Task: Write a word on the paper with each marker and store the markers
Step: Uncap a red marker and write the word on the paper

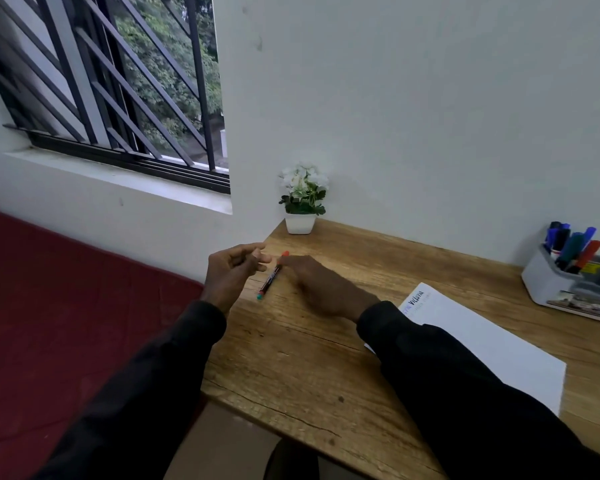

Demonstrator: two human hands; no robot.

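One orange-capped marker (269, 279) lies by the tabletop's (291, 358) left edge between the empty, loosely curled left hand (231, 271) and the blurred right hand (321, 289), grip unclear; a nudge could roll it off.

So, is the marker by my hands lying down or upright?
Lying down: the marker rests flat on the desk, its orange end by the right hand.

Brown wood-grain surface (291, 358), white paper (492, 344).
Black marker (270, 278) with orange-red cap and teal end; black and blue lettering on the paper; blue, green and red markers (573, 249) in pale grey holder (548, 284); white flowerpot (300, 224).
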